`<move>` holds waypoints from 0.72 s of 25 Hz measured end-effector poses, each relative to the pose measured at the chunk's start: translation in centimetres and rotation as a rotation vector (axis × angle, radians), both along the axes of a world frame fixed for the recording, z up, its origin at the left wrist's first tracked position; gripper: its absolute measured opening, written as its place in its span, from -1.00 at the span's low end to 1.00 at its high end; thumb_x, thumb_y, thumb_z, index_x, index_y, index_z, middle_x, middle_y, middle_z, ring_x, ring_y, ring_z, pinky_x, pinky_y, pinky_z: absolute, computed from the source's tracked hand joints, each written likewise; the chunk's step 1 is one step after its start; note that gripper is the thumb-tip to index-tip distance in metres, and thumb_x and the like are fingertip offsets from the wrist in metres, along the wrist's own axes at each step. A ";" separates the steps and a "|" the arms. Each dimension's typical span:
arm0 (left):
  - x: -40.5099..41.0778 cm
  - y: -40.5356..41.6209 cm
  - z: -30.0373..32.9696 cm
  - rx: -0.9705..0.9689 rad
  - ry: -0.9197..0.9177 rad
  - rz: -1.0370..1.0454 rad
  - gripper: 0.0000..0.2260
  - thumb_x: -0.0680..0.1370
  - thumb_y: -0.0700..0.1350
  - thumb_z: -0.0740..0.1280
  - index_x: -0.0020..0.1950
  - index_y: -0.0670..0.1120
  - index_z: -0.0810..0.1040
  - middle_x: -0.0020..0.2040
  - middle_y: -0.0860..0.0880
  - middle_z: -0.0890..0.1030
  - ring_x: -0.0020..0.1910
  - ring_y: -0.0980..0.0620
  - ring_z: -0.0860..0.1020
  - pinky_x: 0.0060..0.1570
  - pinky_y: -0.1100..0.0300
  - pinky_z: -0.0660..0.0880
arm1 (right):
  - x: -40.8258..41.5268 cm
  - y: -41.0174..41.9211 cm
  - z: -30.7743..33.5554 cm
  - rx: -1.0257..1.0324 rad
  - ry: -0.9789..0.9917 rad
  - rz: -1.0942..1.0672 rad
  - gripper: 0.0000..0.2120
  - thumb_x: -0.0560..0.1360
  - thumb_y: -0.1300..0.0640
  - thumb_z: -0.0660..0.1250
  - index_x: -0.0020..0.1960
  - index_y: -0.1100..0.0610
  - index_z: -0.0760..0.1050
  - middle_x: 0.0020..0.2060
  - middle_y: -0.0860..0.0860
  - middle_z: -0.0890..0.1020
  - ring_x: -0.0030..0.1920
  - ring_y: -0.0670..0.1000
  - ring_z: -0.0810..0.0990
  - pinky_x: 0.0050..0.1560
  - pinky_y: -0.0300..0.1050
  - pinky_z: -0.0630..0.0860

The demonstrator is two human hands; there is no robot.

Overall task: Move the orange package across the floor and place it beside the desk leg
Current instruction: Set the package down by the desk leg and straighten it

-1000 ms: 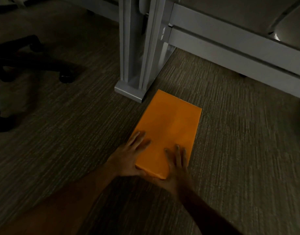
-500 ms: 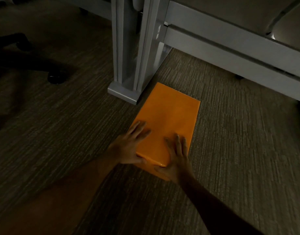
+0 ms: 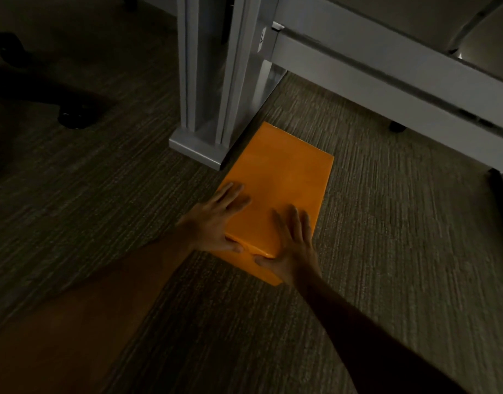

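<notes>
Since the earlier frames the flat orange rectangular package (image 3: 275, 194) has slid farther along the carpet, its far left edge now just beside the foot of the grey metal desk leg (image 3: 213, 81). Both arms reach forward, palms down. The left hand (image 3: 216, 220) lies with fingers spread over the package's near left corner, thumb against its near edge; the right hand (image 3: 294, 245) presses flat on the near right corner. A small label on the leg is unreadable. The package rests flat on the grey ribbed carpet (image 3: 386, 251).

Dim, murky light throughout, deep shadow at left, faint glare on the orange package (image 3: 278, 189), edges bending.
</notes>
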State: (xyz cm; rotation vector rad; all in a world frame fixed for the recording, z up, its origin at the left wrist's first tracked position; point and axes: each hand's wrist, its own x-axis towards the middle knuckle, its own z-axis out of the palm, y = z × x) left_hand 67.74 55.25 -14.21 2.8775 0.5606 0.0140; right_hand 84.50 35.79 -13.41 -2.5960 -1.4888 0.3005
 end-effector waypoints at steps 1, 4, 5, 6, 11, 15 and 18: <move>0.2 0.1 0.1 0.003 -0.001 -0.001 0.10 0.29 0.58 0.22 0.64 0.17 -0.23 0.63 0.06 -0.37 0.60 -0.04 -0.32 0.21 -0.45 0.39 | 0.2 0.2 0.0 0.003 -0.005 -0.001 0.19 0.15 -0.59 0.25 0.57 -0.28 -0.29 0.64 -0.04 -0.21 0.61 0.19 -0.32 0.40 0.42 0.33; 1.0 0.7 0.1 -0.004 -0.004 -0.006 0.10 0.29 0.58 0.21 0.63 0.17 -0.23 0.63 0.06 -0.35 0.60 -0.05 -0.31 0.23 -0.48 0.38 | 1.1 0.7 -0.2 0.021 -0.005 -0.002 0.19 0.14 -0.59 0.25 0.58 -0.28 -0.27 0.64 -0.03 -0.19 0.61 0.18 -0.31 0.40 0.42 0.33; 1.3 0.9 0.1 -0.003 0.001 -0.003 0.10 0.28 0.58 0.22 0.63 0.17 -0.23 0.63 0.06 -0.35 0.60 -0.05 -0.31 0.24 -0.47 0.37 | 1.4 0.9 -0.3 0.029 -0.008 0.001 0.19 0.14 -0.59 0.24 0.58 -0.28 -0.27 0.64 -0.03 -0.18 0.61 0.18 -0.30 0.40 0.42 0.33; 1.5 1.1 0.0 -0.002 0.008 0.003 0.11 0.28 0.58 0.22 0.63 0.17 -0.24 0.63 0.06 -0.36 0.60 -0.05 -0.32 0.25 -0.47 0.36 | 1.6 1.1 -0.4 0.034 -0.012 0.002 0.19 0.13 -0.60 0.24 0.58 -0.28 -0.27 0.64 -0.03 -0.18 0.61 0.19 -0.29 0.40 0.42 0.33; 2.0 1.6 -0.5 0.018 0.001 0.016 0.12 0.27 0.61 0.19 0.63 0.18 -0.26 0.62 0.09 -0.38 0.59 -0.01 -0.35 0.26 -0.44 0.32 | 2.1 1.4 -0.9 0.042 -0.030 -0.012 0.20 0.12 -0.61 0.25 0.57 -0.30 -0.27 0.65 -0.03 -0.16 0.62 0.17 -0.27 0.40 0.42 0.32; 2.0 1.3 -0.4 0.068 0.034 0.046 0.11 0.25 0.61 0.17 0.64 0.11 -0.15 0.65 0.05 -0.26 0.60 -0.01 -0.26 0.35 -0.45 0.21 | 2.0 1.3 -0.9 0.054 -0.025 -0.024 0.19 0.11 -0.61 0.23 0.55 -0.33 -0.28 0.65 -0.03 -0.15 0.62 0.19 -0.26 0.43 0.43 0.29; 1.5 0.2 -0.2 0.074 0.039 0.087 0.07 0.30 0.57 0.20 0.63 0.07 -0.08 0.65 0.02 -0.18 0.60 -0.07 -0.18 0.44 -0.42 0.12 | 1.2 0.9 -0.9 0.041 0.014 -0.058 0.16 0.11 -0.61 0.23 0.55 -0.35 -0.27 0.65 -0.05 -0.12 0.61 0.22 -0.26 0.46 0.42 0.21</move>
